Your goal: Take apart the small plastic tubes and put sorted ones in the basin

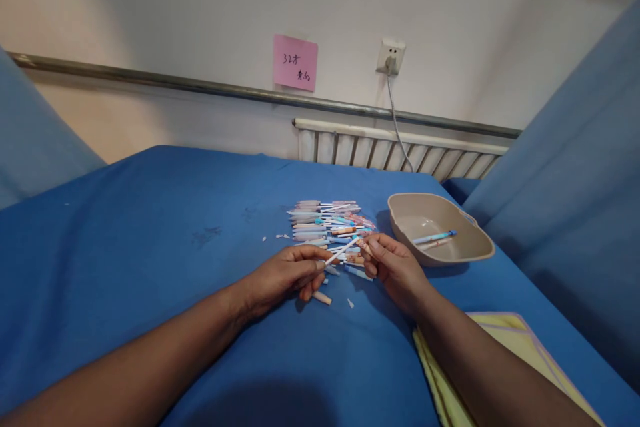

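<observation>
My left hand (293, 273) is closed, pinching the lower left end of a thin white pen refill (342, 251). The refill slants up to my right hand (395, 261), whose fingers are closed around a peach-coloured patterned pen barrel (365, 246). Whether the refill sits inside that barrel I cannot tell. Behind both hands lies a pile of pen parts (320, 220), with pastel barrels and white refills in rows. A peach barrel piece (322, 297) shows just below my left fingers. Nearby, a small white tip (351, 303) lies on the blue cloth.
A beige basin (440, 203) holding a few pens (434, 238) stands to the right. A yellow cloth (505, 333) lies under my right forearm. Small white bits (283, 236) lie left of the pile. Behind the blue-covered table (150, 227) are a radiator (350, 147) and a rail (200, 85).
</observation>
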A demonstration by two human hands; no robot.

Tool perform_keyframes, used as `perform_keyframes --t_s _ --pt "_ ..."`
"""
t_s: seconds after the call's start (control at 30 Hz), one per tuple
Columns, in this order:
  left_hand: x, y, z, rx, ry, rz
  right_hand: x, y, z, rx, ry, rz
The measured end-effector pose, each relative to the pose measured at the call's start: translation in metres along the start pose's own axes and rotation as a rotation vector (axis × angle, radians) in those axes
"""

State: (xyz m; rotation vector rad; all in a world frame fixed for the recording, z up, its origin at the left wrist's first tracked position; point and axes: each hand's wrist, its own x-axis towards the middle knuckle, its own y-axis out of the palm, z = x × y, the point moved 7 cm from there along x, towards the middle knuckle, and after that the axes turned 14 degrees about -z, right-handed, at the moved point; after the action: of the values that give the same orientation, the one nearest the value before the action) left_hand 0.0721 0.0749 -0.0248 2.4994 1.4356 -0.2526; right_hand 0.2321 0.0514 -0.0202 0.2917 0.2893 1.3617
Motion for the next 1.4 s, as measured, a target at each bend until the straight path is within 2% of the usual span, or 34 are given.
perform_keyframes --t_s 0.3,0.6,0.73,0.9,1.03,1.27,1.4 --pt "-0.003 0.006 0.000 0.126 0.054 0.075 0.000 -0.006 0.006 0.055 -0.031 -0.093" --pt "-0.006 0.010 -0.002 0.264 0.115 0.078 -0.005 0.005 0.007 -0.212 -0.171 0.016" --pt "-0.005 0.010 -0.002 0.261 0.137 0.038 -0.006 0.004 0.010 -0.257 -0.180 0.009" --pt "-0.003 0.007 -0.003 0.126 0.158 -0.050 -0.009 0.008 0.010 -0.360 -0.206 0.067" --pt "-0.003 0.005 -0.003 0.135 0.172 -0.110 -0.012 0.008 0.007 -0.400 -0.225 0.084" --pt "-0.003 0.003 -0.004 0.166 0.220 -0.130 -0.013 0.008 0.009 -0.509 -0.311 0.089" --pt "-0.004 0.003 -0.004 0.176 0.199 -0.134 -0.015 0.010 0.013 -0.545 -0.363 0.095"
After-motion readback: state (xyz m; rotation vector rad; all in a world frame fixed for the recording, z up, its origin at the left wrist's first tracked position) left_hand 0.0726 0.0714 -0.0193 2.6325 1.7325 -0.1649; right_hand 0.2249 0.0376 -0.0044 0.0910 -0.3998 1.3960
